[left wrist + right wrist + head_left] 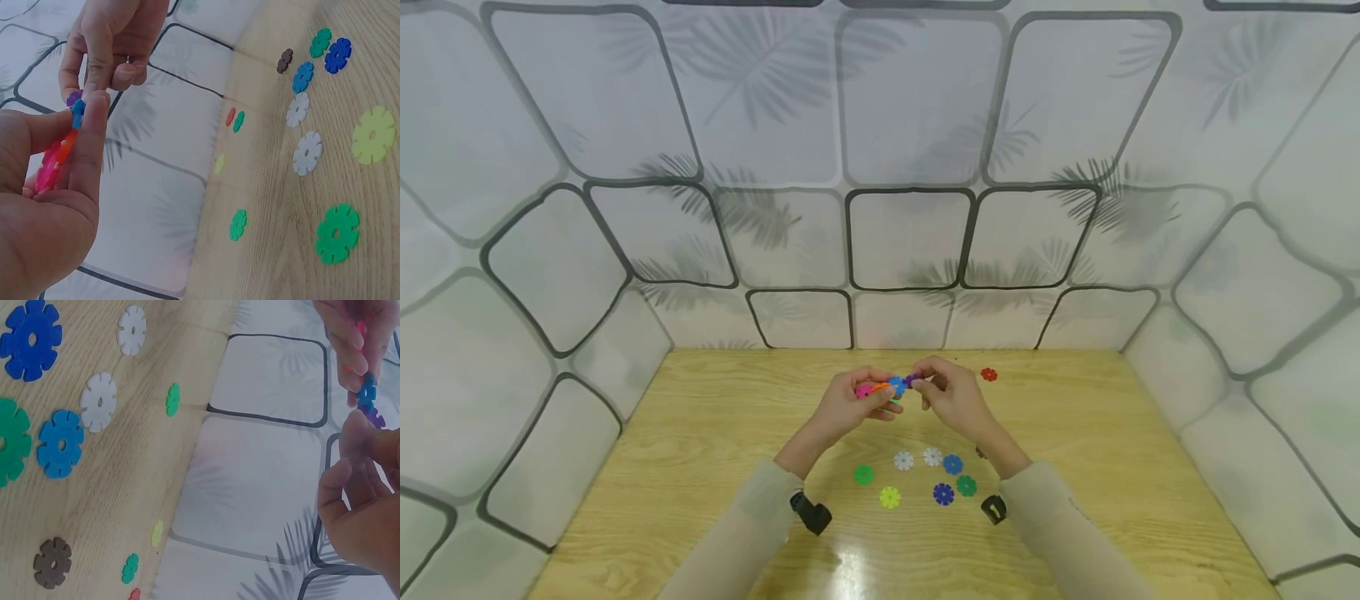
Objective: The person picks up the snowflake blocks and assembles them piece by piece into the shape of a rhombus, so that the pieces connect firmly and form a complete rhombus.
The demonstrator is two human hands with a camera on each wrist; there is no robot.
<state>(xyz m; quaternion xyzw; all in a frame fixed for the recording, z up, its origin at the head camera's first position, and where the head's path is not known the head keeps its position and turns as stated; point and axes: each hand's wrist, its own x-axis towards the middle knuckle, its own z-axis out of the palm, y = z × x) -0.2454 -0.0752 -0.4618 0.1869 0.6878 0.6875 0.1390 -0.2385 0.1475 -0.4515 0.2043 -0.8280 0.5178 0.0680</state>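
My left hand [844, 402] holds a short chain of notched plastic discs above the table. In it are a pink disc [47, 169], an orange disc [67, 144] and a blue disc [77, 114], gripped between thumb and fingers. At the chain's blue end my right hand [957, 397] pinches a purple disc [375, 418] between thumb and forefinger. The purple disc touches the blue one; fingers partly cover both, so I cannot tell how far their notches interlock.
On the wooden table [715, 467] below lie loose discs: white [903, 461], green [864, 475], yellow [890, 497], dark blue [943, 494], blue [952, 464] and brown [52, 562]. A red disc [988, 375] lies farther back. Patterned cloth walls [910, 242] enclose the back and sides.
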